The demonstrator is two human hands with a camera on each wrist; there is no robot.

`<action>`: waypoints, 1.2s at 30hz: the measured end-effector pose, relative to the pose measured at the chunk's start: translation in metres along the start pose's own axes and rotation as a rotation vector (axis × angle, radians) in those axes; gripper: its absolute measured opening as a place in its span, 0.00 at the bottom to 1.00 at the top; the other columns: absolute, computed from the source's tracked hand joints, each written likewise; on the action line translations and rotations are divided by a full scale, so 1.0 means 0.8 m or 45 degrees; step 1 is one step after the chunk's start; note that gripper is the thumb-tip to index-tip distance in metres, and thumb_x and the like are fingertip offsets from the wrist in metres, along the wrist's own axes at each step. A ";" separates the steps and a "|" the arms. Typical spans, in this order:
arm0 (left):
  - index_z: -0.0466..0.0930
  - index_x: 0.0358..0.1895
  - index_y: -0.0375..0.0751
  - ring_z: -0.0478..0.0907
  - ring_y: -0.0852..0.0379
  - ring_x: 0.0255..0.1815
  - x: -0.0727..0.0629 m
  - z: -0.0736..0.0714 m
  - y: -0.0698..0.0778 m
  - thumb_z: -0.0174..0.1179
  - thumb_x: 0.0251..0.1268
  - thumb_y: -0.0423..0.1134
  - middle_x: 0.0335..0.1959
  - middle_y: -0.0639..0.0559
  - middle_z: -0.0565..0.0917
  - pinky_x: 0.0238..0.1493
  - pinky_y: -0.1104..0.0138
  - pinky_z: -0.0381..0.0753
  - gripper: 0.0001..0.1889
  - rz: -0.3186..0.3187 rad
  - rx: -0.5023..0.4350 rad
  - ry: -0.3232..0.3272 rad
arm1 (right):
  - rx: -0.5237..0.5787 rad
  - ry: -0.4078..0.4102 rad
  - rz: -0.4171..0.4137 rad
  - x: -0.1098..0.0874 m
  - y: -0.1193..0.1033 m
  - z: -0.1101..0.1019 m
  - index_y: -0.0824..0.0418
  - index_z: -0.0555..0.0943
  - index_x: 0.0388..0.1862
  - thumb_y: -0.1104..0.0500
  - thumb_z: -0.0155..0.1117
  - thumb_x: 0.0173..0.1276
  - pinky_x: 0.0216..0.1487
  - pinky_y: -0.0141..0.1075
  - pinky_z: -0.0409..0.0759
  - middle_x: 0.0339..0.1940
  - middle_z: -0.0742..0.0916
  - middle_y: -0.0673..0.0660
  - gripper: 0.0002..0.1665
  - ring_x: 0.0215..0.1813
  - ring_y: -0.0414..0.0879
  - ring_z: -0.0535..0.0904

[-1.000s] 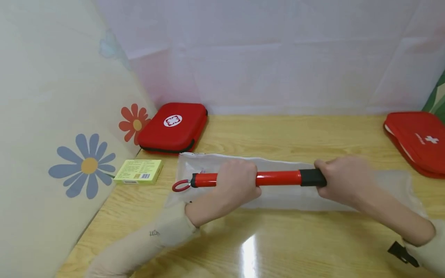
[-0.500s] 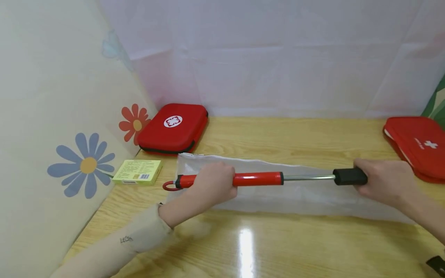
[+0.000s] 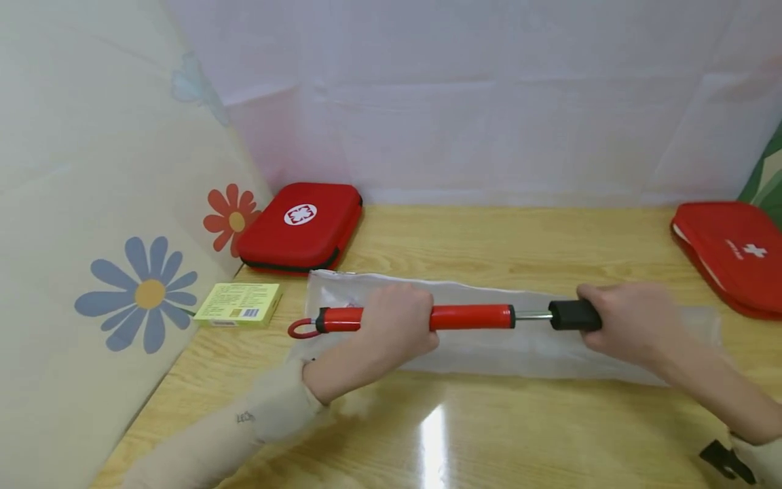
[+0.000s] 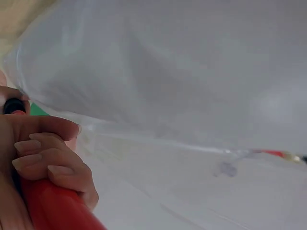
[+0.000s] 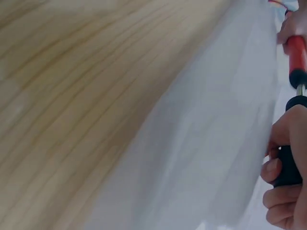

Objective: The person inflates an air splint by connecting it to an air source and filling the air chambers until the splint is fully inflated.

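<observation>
A red hand pump (image 3: 473,317) lies level across the head view. My left hand (image 3: 397,322) grips its barrel, fingers wrapped round it, as the left wrist view also shows. My right hand (image 3: 632,326) grips the black handle (image 3: 571,315) at the right end. Between barrel and handle, a short length of metal rod (image 3: 533,315) is exposed. From the barrel's left end curves a small red hose loop (image 3: 301,331). Under the pump, a long translucent plastic sleeve (image 3: 501,356) is spread on the wooden table (image 3: 519,238), partly hidden by hands and pump.
At the back left sits a red hard case (image 3: 293,231) with a white emblem. A yellow-green box (image 3: 238,303) lies in front of it, by the flowered wall (image 3: 49,204). On the right is a red pouch (image 3: 733,251) with a white cross.
The handle first met the barrel, then my right hand drew it rightward, baring a long rod. Now it has come back left, leaving less rod showing. My left hand shifted left, then slightly right.
</observation>
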State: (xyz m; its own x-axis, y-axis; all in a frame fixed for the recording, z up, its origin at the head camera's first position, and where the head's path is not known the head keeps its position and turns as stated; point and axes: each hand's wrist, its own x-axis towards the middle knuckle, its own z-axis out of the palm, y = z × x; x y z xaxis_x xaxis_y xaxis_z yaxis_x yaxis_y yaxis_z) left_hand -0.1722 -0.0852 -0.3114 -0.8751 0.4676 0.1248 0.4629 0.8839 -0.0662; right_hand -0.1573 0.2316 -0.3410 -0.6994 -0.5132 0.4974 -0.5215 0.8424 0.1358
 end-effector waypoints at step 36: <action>0.74 0.18 0.45 0.67 0.59 0.11 0.004 -0.019 0.013 0.66 0.47 0.43 0.09 0.57 0.69 0.12 0.69 0.67 0.11 -0.015 0.013 0.010 | -0.059 -0.066 -0.035 0.038 -0.016 -0.019 0.54 0.71 0.18 0.54 0.68 0.33 0.12 0.38 0.62 0.08 0.70 0.45 0.15 0.11 0.41 0.62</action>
State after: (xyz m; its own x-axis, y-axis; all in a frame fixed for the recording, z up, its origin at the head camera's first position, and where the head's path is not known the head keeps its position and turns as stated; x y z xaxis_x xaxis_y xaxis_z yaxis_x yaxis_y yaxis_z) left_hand -0.1682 -0.0747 -0.2964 -0.8795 0.4569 0.1331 0.4508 0.8895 -0.0749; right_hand -0.1643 0.2079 -0.3146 -0.7099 -0.5433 0.4482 -0.5189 0.8337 0.1887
